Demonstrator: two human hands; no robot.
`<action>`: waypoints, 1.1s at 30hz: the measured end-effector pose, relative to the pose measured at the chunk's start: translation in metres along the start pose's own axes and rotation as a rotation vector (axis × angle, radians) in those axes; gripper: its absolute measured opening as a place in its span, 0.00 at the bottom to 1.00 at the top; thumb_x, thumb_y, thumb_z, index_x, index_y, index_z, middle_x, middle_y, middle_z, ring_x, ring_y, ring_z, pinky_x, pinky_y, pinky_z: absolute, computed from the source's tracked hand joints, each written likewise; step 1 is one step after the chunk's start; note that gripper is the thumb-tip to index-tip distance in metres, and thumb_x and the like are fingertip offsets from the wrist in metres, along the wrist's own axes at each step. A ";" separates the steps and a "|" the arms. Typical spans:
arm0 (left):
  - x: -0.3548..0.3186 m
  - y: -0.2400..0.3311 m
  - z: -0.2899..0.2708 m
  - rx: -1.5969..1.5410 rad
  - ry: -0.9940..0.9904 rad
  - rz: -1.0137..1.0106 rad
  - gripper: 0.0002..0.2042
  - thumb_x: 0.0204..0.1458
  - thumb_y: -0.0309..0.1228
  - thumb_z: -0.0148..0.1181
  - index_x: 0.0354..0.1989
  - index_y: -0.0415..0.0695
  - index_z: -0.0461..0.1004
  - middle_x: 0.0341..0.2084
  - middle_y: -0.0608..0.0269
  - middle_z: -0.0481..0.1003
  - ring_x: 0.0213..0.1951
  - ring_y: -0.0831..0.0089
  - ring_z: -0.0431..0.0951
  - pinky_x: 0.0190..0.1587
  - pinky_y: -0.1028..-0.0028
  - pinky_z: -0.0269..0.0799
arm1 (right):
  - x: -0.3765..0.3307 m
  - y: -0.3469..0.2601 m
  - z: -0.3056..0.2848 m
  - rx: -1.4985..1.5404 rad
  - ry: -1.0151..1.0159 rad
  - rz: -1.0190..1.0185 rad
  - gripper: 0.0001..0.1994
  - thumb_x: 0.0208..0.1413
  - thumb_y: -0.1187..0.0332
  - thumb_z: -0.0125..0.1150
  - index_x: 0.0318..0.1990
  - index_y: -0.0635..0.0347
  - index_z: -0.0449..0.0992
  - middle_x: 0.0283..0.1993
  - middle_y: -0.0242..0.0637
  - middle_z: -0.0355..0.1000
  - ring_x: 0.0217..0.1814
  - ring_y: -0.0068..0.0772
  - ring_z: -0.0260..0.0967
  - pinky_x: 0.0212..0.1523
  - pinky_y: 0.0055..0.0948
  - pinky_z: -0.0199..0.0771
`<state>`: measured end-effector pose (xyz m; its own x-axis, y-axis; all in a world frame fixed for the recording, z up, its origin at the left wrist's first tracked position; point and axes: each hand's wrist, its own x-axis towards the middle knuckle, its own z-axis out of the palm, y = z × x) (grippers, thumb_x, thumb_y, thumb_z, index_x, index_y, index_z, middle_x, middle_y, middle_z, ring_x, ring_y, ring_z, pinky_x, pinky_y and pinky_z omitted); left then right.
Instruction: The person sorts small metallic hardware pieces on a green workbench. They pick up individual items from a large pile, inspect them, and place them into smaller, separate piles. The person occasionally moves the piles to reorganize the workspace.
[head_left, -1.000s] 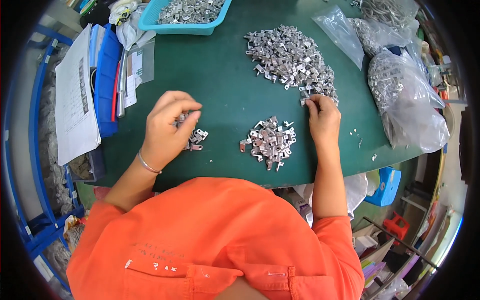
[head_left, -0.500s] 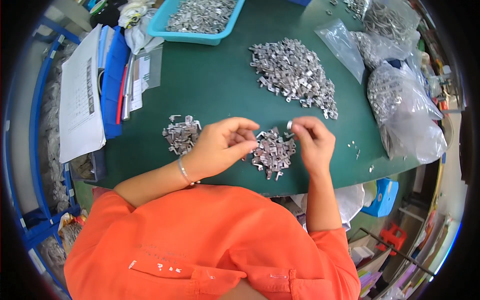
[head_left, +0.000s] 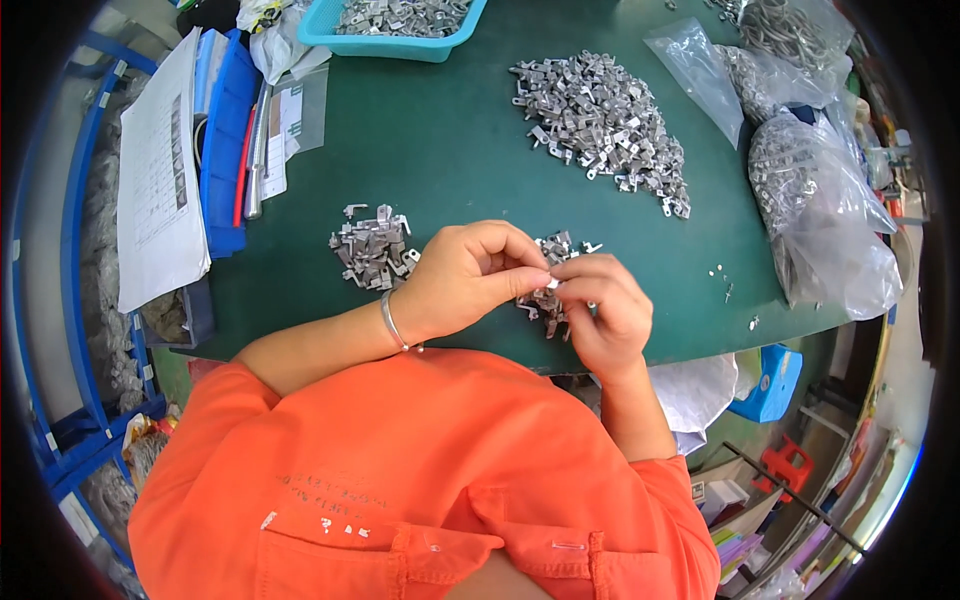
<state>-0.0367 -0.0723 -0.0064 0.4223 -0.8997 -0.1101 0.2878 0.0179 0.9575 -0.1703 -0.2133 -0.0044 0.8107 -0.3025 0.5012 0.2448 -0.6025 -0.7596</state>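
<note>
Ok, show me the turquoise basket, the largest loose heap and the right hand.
Turquoise basket [head_left: 395, 46]: head view, near wall.
Largest loose heap [head_left: 605, 125]: head view, middle.
Right hand [head_left: 608, 312]: head view, middle.

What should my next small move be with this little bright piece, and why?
Perhaps firm the grip of your right hand on the small bright piece before parting your hands. The fingertips of your left hand meet right beside it, and whether they pinch it too is hard to tell. The middle pile of metal parts lies beneath, so a slip might lose it there.

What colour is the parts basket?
The basket is turquoise blue, seen best in the head view.
</note>
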 end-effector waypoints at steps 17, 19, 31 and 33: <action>0.009 -0.009 -0.001 0.501 0.083 0.262 0.12 0.49 0.18 0.61 0.44 0.38 0.74 0.37 0.59 0.77 0.35 0.77 0.78 0.37 0.79 0.75 | 0.017 0.043 -0.015 0.325 0.261 0.565 0.05 0.52 0.83 0.61 0.37 0.68 0.77 0.33 0.33 0.75 0.32 0.20 0.71 0.34 0.19 0.72; 0.013 -0.002 0.004 0.208 0.066 0.039 0.13 0.51 0.19 0.61 0.46 0.37 0.73 0.38 0.59 0.77 0.37 0.77 0.78 0.38 0.80 0.75 | 0.007 0.030 -0.009 0.525 0.234 0.514 0.07 0.53 0.84 0.60 0.39 0.70 0.76 0.35 0.36 0.75 0.35 0.22 0.73 0.36 0.20 0.74; 0.014 -0.001 0.004 0.037 -0.005 0.017 0.07 0.51 0.17 0.60 0.39 0.36 0.75 0.38 0.59 0.77 0.39 0.73 0.78 0.40 0.76 0.77 | 0.001 0.009 -0.010 0.135 -0.017 0.125 0.12 0.42 0.88 0.59 0.35 0.65 0.77 0.37 0.40 0.76 0.38 0.35 0.74 0.40 0.28 0.75; 0.014 -0.005 0.001 0.475 -0.001 0.337 0.06 0.48 0.16 0.61 0.34 0.38 0.76 0.37 0.60 0.77 0.39 0.71 0.78 0.39 0.75 0.76 | 0.008 0.015 -0.018 -0.061 -0.125 0.000 0.14 0.36 0.88 0.57 0.33 0.62 0.77 0.37 0.40 0.75 0.38 0.39 0.73 0.38 0.31 0.74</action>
<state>-0.0328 -0.0855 -0.0128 0.4230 -0.8786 0.2218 -0.2798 0.1061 0.9542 -0.1695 -0.2382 -0.0047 0.8714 -0.2103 0.4432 0.2154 -0.6477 -0.7308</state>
